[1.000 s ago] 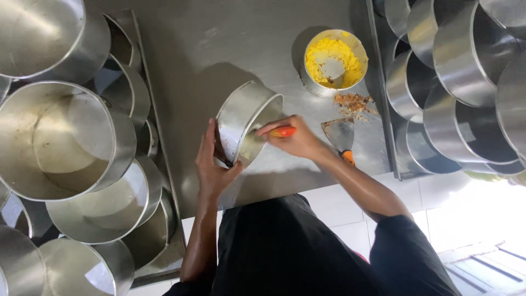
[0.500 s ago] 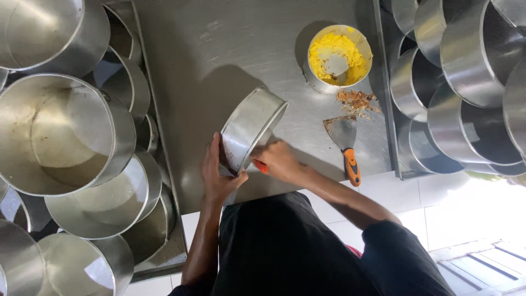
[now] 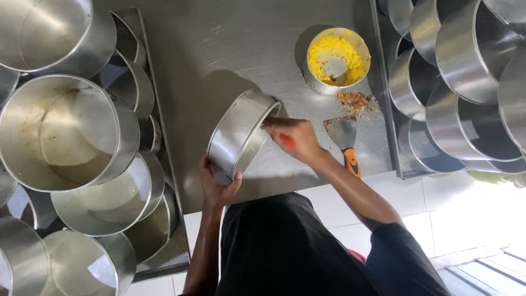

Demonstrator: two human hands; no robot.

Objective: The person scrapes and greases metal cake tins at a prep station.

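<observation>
Two hands: left hand [image 3: 216, 186] grips tilted round tin [image 3: 241, 134], right hand [image 3: 293, 140] at its rim.

A commercial bakery kitchen: a steel worktable [image 3: 219, 49] flanked by trays of stacked round cake tins [image 3: 60, 137], a bowl of yellow fat [image 3: 335, 59], a scraper [image 3: 345, 140] and scraped crumbs [image 3: 356, 101], above a white tiled floor [image 3: 438, 219].

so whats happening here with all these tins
A person holds a round cake tin tilted on its side over a steel table. The left hand grips the lower rim; the right hand reaches into the tin with an orange-handled tool. A scraper lies beside some crumbs, near a bowl of yellow paste. Stacks of tins sit on both sides.
</observation>
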